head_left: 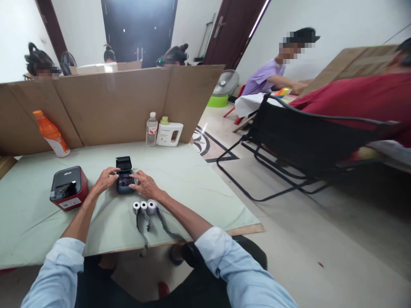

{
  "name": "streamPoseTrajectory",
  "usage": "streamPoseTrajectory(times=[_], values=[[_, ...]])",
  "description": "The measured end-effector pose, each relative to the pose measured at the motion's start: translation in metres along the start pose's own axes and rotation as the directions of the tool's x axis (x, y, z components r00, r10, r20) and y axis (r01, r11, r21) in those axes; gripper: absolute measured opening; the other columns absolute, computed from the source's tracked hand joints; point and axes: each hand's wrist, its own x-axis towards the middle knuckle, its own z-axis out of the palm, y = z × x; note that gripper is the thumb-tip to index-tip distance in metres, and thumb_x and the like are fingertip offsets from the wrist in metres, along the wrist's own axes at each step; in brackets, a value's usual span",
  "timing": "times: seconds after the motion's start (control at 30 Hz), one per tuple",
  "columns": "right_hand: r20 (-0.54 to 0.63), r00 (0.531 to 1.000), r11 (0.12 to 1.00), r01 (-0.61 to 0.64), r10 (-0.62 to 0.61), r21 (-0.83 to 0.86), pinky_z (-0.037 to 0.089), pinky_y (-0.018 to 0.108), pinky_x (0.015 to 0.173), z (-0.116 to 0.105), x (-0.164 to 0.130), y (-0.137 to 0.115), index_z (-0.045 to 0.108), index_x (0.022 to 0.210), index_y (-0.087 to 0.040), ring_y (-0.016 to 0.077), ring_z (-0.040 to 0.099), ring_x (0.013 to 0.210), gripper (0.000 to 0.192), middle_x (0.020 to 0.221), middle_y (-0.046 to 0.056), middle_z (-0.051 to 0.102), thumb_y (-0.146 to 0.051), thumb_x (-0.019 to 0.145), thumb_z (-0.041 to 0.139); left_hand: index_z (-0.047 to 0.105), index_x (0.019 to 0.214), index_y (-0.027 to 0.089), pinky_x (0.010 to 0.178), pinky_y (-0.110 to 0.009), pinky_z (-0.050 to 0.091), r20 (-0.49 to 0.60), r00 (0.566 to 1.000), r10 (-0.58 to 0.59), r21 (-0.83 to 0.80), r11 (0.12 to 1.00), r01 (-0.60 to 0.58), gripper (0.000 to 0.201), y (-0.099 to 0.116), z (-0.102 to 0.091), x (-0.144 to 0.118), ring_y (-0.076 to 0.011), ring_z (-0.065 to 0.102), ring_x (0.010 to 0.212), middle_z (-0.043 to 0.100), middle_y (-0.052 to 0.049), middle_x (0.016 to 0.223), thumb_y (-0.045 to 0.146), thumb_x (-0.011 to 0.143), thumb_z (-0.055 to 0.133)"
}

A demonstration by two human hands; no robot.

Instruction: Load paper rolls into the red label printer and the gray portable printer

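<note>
Dark, lid-up small printer (124, 179) is sitting between both hands: left hand (105, 180) curling at nine o'clock, right hand (145, 184) spreading fingers at three o'clock.

Your small dark printer (124, 182) sits on the pale green table, lid raised upright at its far edge. Three white paper rolls (144, 207) stand in a row just near it.

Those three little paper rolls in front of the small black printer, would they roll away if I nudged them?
Probably only a little. The three paper rolls stand on their flat ends on the table, so a nudge would likely slide or tip them. Tipped onto their sides, they could roll. They look small and light, and the dark strips trailing from them may drag.
</note>
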Motion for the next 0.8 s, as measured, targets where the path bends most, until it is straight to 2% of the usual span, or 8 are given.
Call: streamPoseTrajectory(times=[0.1, 0.17, 0.33, 0.43, 0.5, 0.57, 0.67, 0.8], values=[[-0.008, 1.0, 0.999, -0.024, 0.024, -0.021, 0.052, 0.032, 0.084, -0.002, 0.004, -0.003, 0.075, 0.123, -0.027, 0.0151, 0.062, 0.08, 0.028, 0.107, 0.004, 0.063, -0.034, 0.096, 0.07, 0.078, 0.114, 0.022, 0.093, -0.038, 0.058, 0.17, 0.97, 0.175, 0.1, 0.976, -0.194, 0.043, -0.003, -0.004, -0.012, -0.0269, 0.063, 0.118, 0.066, -0.011, 0.129, 0.025, 0.071, 0.07], [-0.013, 0.999, 0.999, -0.048, 0.048, -0.009, 0.052, 0.031, 0.084, -0.002, 0.006, -0.004, 0.076, 0.118, -0.023, 0.0154, 0.062, 0.08, 0.024, 0.102, 0.004, 0.063, -0.032, 0.098, 0.066, 0.078, 0.116, 0.022, 0.093, -0.039, 0.059, 0.213, 0.955, 0.209, 0.18, 0.952, -0.248, 0.042, -0.004, -0.003, -0.016, -0.027, 0.063, 0.12, 0.062, -0.012, 0.134, 0.023, 0.076, 0.068], [0.02, 0.999, 0.999, -0.035, 0.035, 0.037, 0.053, 0.033, 0.086, -0.007, 0.01, -0.005, 0.071, 0.124, -0.019, 0.0147, 0.062, 0.079, 0.034, 0.107, 0.006, 0.063, -0.036, 0.095, 0.072, 0.081, 0.097, 0.023, 0.101, -0.041, 0.056, 0.093, 0.971, 0.221, 0.377, 0.895, -0.24, 0.024, -0.004, 0.013, -0.011, -0.0254, 0.064, 0.115, 0.064, -0.01, 0.125, 0.02, 0.082, 0.063], [0.046, 0.999, 0.999, 0.022, -0.024, 0.03, 0.053, 0.033, 0.087, -0.014, 0.014, -0.009, 0.064, 0.135, -0.022, 0.015, 0.062, 0.081, 0.056, 0.117, 0.006, 0.062, -0.039, 0.086, 0.082, 0.08, 0.088, 0.023, 0.1, -0.039, 0.056, 0.036, 0.972, 0.233, 0.397, 0.889, -0.228, 0.019, -0.002, 0.021, -0.005, -0.0232, 0.066, 0.108, 0.067, -0.009, 0.117, 0.021, 0.085, 0.061], [0.044, 0.998, 0.999, 0.044, -0.044, -0.001, 0.053, 0.033, 0.088, -0.017, 0.02, -0.014, 0.062, 0.138, -0.023, 0.0164, 0.064, 0.085, 0.061, 0.121, 0.007, 0.063, -0.037, 0.083, 0.084, 0.079, 0.085, 0.022, 0.1, -0.039, 0.055, 0.035, 0.97, 0.239, 0.391, 0.89, -0.233, 0.018, 0.002, 0.022, -0.001, -0.0235, 0.066, 0.107, 0.069, -0.009, 0.117, 0.025, 0.087, 0.061], [0.019, 0.999, 0.999, 0.032, -0.031, -0.044, 0.053, 0.032, 0.089, -0.017, 0.029, -0.021, 0.068, 0.131, -0.023, 0.0186, 0.065, 0.091, 0.046, 0.119, 0.007, 0.066, -0.031, 0.088, 0.079, 0.079, 0.084, 0.022, 0.103, -0.042, 0.053, 0.049, 0.969, 0.24, 0.376, 0.895, -0.241, 0.018, 0.009, 0.022, 0.001, -0.0252, 0.066, 0.109, 0.07, -0.011, 0.119, 0.027, 0.087, 0.061], [-0.02, 1.0, 0.995, -0.007, 0.005, -0.1, 0.052, 0.031, 0.088, -0.016, 0.043, -0.031, 0.078, 0.109, -0.025, 0.021, 0.067, 0.098, 0.019, 0.108, 0.006, 0.072, -0.023, 0.095, 0.065, 0.077, 0.086, 0.022, 0.107, -0.045, 0.049, 0.07, 0.968, 0.239, 0.34, 0.907, -0.249, 0.016, 0.021, 0.018, -0.001, -0.0272, 0.065, 0.111, 0.071, -0.011, 0.117, 0.028, 0.086, 0.062], [-0.107, 0.994, 0.999, 0.005, -0.008, -0.035, 0.051, 0.029, 0.087, -0.023, 0.051, -0.045, 0.08, 0.101, -0.023, 0.0197, 0.068, 0.094, 0.021, 0.102, 0.005, 0.075, -0.018, 0.097, 0.06, 0.075, 0.099, 0.022, 0.1, -0.042, 0.052, 0.045, 0.973, 0.227, 0.314, 0.921, -0.23, 0.022, 0.037, 0.01, -0.009, -0.028, 0.064, 0.109, 0.073, -0.01, 0.114, 0.028, 0.079, 0.069]])
